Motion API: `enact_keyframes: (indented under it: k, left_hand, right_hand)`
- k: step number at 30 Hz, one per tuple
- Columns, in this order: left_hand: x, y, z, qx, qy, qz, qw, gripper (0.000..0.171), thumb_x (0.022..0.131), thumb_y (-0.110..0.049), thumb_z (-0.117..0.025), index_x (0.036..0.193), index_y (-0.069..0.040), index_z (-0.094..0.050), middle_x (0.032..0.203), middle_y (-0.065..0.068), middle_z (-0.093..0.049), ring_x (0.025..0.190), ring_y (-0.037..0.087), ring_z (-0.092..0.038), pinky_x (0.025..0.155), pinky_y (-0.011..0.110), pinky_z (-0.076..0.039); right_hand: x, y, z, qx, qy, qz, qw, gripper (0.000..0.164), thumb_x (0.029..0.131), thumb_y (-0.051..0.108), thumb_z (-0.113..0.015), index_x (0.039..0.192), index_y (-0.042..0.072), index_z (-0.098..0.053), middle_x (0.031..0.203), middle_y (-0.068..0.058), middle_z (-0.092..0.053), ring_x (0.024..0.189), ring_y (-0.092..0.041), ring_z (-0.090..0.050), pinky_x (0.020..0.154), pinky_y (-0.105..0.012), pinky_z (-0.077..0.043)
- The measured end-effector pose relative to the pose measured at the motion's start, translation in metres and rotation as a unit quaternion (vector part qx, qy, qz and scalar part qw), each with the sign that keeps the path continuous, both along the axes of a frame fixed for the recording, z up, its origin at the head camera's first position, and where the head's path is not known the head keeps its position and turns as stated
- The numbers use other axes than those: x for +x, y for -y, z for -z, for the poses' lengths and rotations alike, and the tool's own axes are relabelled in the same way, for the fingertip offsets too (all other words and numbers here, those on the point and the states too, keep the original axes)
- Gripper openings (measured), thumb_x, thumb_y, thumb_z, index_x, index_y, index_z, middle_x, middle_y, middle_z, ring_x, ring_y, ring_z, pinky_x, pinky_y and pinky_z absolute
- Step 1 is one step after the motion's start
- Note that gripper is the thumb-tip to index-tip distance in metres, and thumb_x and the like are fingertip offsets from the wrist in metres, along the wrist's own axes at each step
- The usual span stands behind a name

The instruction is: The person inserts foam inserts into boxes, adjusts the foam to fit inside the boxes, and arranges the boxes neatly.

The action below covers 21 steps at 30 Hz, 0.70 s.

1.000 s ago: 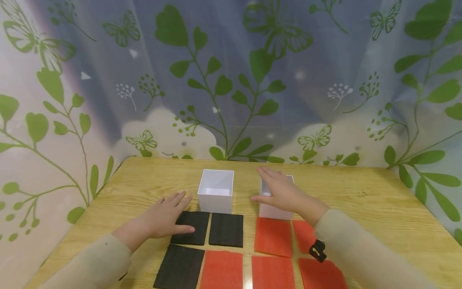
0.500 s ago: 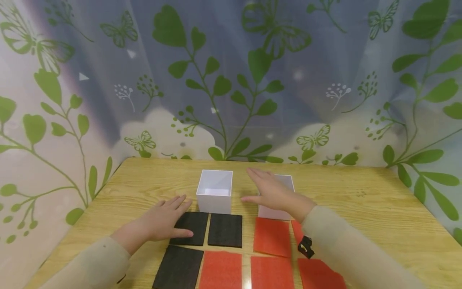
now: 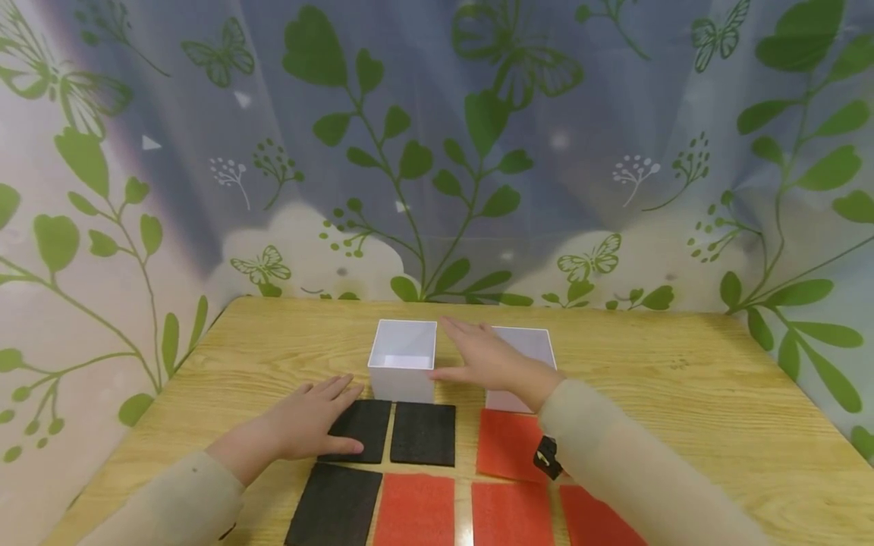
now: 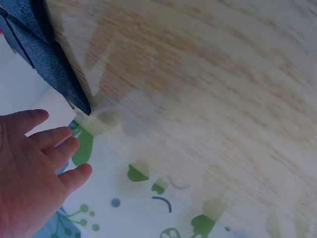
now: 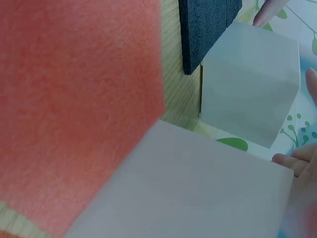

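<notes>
My left hand hovers open, fingers spread, and overlaps the left edge of a black square sheet. More black squares lie beside it and in front. In the left wrist view the hand holds nothing. My right hand, fingers straight and thumb apart, reaches leftward across the front of the right white box. Its thumb tip overlaps the right edge of the left white box, whose top faces up open. Nothing shows in the right hand in the right wrist view.
Several red square sheets lie at the front of the wooden table, one of them just before the right box. A leaf-patterned curtain closes off the back and sides.
My right hand has moved left, from above the right box to the space between the two boxes. The left hand has stayed nearly still, and the view has shifted slightly.
</notes>
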State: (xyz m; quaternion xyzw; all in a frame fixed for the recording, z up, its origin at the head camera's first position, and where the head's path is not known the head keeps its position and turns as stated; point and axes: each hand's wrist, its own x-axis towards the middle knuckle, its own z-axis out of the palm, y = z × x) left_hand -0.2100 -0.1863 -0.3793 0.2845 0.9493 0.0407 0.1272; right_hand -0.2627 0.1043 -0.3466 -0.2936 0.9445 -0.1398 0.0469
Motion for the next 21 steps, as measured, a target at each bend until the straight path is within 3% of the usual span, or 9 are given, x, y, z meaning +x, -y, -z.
enact_keyframes:
  k: [13, 21]
  left_hand:
    - [0.000, 0.000, 0.002, 0.003, -0.006, 0.009, 0.9999, 0.090, 0.081, -0.066, -0.053, 0.143, -0.004, -0.036, 0.147, 0.020, -0.029, 0.134, 0.036, -0.027, 0.102, 0.060, -0.023]
    - [0.000, -0.005, 0.003, -0.011, 0.012, -0.003, 0.9999, 0.089, 0.080, -0.066, -0.054, 0.144, -0.007, -0.036, 0.148, 0.017, -0.029, 0.135, 0.033, -0.027, 0.103, 0.059, -0.023]
  right_hand:
    - [-0.009, 0.014, 0.002, 0.014, 0.013, 0.006, 1.000, 0.099, 0.082, 0.065, -0.053, 0.149, 0.003, -0.013, 0.153, -0.011, -0.017, 0.139, -0.023, -0.019, 0.110, -0.052, -0.010]
    - [-0.016, 0.013, 0.002, 0.015, 0.042, 0.013, 0.999, 0.107, 0.077, 0.069, -0.055, 0.150, 0.004, -0.011, 0.154, -0.010, -0.013, 0.140, -0.021, -0.016, 0.110, -0.052, -0.006]
